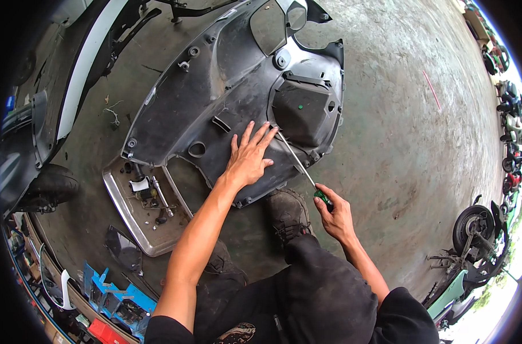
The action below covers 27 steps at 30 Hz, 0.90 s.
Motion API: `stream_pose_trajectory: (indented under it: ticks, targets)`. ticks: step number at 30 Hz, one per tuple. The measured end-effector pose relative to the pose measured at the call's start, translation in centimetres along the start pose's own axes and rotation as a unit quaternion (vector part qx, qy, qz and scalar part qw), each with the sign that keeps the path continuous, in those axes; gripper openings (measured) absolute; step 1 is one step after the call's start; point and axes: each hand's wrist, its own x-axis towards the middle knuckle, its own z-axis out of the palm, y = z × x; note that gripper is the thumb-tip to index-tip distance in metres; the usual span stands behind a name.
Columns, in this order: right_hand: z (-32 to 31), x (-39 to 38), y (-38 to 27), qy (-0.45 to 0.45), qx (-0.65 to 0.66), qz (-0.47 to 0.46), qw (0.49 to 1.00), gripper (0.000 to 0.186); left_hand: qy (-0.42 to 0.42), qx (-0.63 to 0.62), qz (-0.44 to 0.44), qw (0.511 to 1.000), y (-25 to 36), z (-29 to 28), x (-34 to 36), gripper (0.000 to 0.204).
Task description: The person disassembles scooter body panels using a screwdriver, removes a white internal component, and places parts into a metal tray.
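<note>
A large dark plastic scooter body panel (172,112) lies on the floor in front of me, its ribbed inner side facing up. My left hand (246,162) rests flat on it with the fingers spread. In my right hand (337,219) is the green handle of a long screwdriver (296,157). Its metal shaft slants up and left across the panel. The tip meets the edge of a raised black box-shaped part (301,112), close to my left fingertips. What the tip touches there is too small to make out.
A metal tray (136,230) holding tools and small parts stands left of my feet. My shoe (288,213) is just below the panel. A scooter (57,143) stands at the left, a blue rack (115,301) at lower left, and a partly stripped motorbike (473,241) at the right.
</note>
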Motion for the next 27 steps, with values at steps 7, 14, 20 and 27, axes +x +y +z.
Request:
stream_pose_trajectory:
  ticks: [7, 14, 20, 27]
  targets:
    - [-1.1, 0.2, -1.1, -0.098, 0.185, 0.134, 0.969, 0.038, 0.001, -0.031, -0.008, 0.999, 0.5, -0.3, 0.4, 0.089]
    - [-7.7, 3.9, -8.8, -0.242, 0.057, 0.212, 0.945, 0.040, -0.013, -0.043, -0.021, 0.999, 0.1, -0.4, 0.1, 0.090]
    - [-8.3, 4.1, -9.4, -0.132, -0.378, -0.131, 0.907, 0.037, 0.016, -0.037, 0.001, 0.999, -0.4, 0.2, 0.3, 0.089]
    - [-6.0, 2.1, -9.1, -0.105, -0.498, -0.121, 0.852, 0.044, -0.006, -0.059, 0.003, 0.998, -0.7, -0.4, 0.3, 0.087]
